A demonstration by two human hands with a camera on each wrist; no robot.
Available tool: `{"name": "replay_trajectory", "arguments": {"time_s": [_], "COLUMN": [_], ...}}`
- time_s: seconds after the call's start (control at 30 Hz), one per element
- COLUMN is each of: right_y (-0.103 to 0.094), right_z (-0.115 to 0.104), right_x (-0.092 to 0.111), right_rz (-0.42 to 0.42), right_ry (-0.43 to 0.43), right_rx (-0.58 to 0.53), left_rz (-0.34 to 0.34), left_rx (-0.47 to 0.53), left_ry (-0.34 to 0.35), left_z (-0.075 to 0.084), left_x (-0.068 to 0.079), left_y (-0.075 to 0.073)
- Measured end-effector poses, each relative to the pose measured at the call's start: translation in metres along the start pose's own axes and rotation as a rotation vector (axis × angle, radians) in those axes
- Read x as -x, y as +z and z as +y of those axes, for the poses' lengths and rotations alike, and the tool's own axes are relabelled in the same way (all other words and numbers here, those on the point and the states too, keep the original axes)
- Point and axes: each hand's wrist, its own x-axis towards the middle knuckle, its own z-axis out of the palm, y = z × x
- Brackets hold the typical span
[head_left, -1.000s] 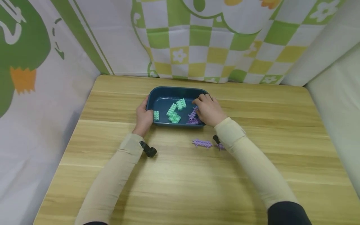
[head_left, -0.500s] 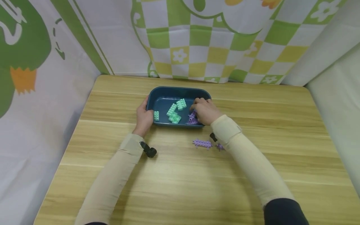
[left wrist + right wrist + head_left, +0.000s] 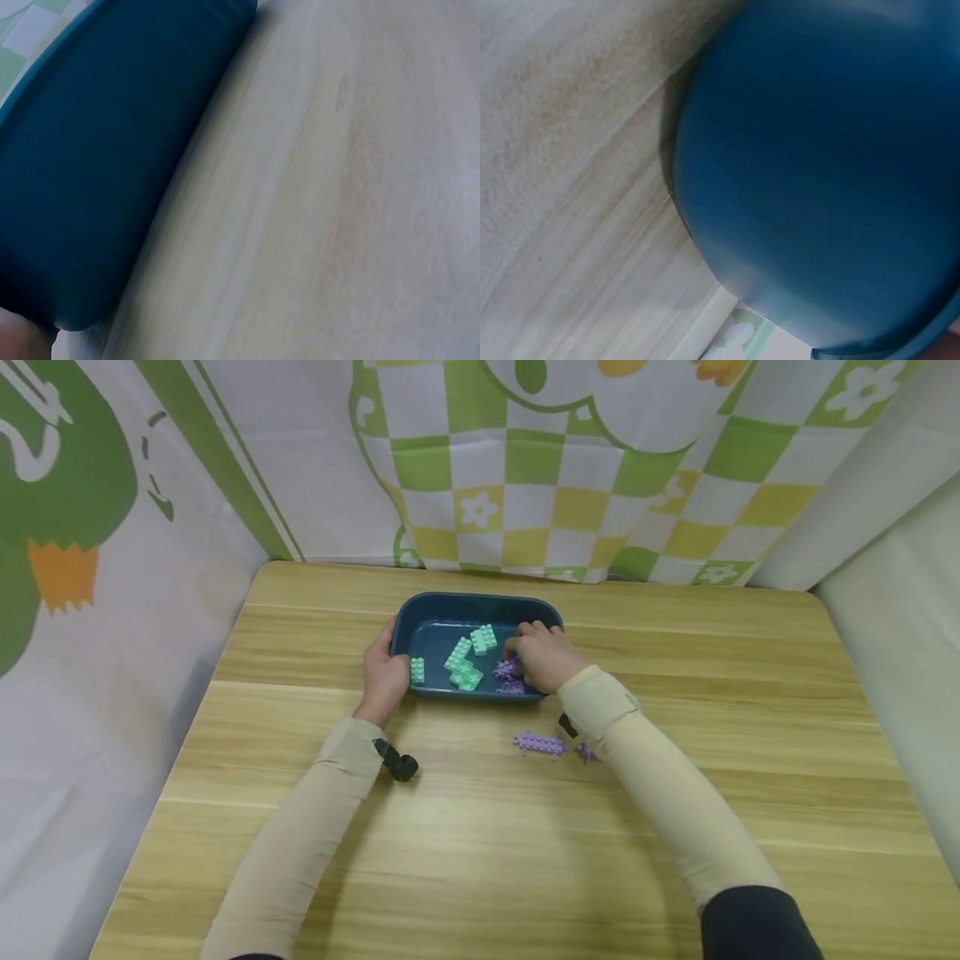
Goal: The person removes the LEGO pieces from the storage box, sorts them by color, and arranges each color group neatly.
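My left hand grips the left end of a dark blue rectangular tub, thumb over the rim and fingers along its outside. My right hand reaches in over the right end. Its fingers curl down onto a purple building brick with small knobs, and the fingertips are partly hidden. Another purple brick lies below it against the front wall. Mint green building bricks lie in the middle and left of the tub. Both wrist views show mostly the outer wall of the tub.
On the wooden table, in front of the tub, lies a long purple brick. A smaller purple piece lies to its right, close to my right sleeve. A patterned cloth hangs behind the table's far edge.
My right hand has shifted slightly left and deeper into the tub. The purple brick at its fingertips has turned and moved apart from the one below. My left hand stays put.
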Motion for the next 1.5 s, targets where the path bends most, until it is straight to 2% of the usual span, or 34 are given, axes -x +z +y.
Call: {"name": "replay_trajectory", "arguments": {"time_s": [0.2,0.47,0.63,0.8,1.0,1.17,1.3,1.5], "right_y": [0.002,0.005,0.002,-0.009,-0.027,-0.032,-0.028,-0.011], "right_z": [0.002,0.004,0.003,0.006,0.012,0.028,0.042,0.063], "right_x": [0.000,0.002,0.009,0.019,0.048,0.082,0.109,0.149], "right_rz": [0.042,0.107,0.207,0.326,0.488,0.541,0.530,0.450], "right_ry": [-0.008,-0.021,-0.039,-0.047,-0.104,-0.086,-0.046,0.038], "right_rx": [-0.002,-0.019,-0.039,-0.078,-0.065,-0.052,-0.043,-0.022], "left_rz": [-0.001,0.006,0.014,0.015,0.018,0.015,0.024,0.009], "left_rx": [0.012,0.018,0.005,0.006,-0.004,-0.002,-0.011,-0.016], "left_ry": [-0.006,0.018,0.014,0.008,0.013,0.018,0.010,-0.002], "left_z": [0.001,0.003,0.000,0.001,0.002,0.004,0.004,0.005], "left_x": [0.001,0.002,0.003,0.003,0.002,0.002,0.003,0.005], "left_y": [0.001,0.001,0.001,0.002,0.002,0.004,0.005,0.003]}}
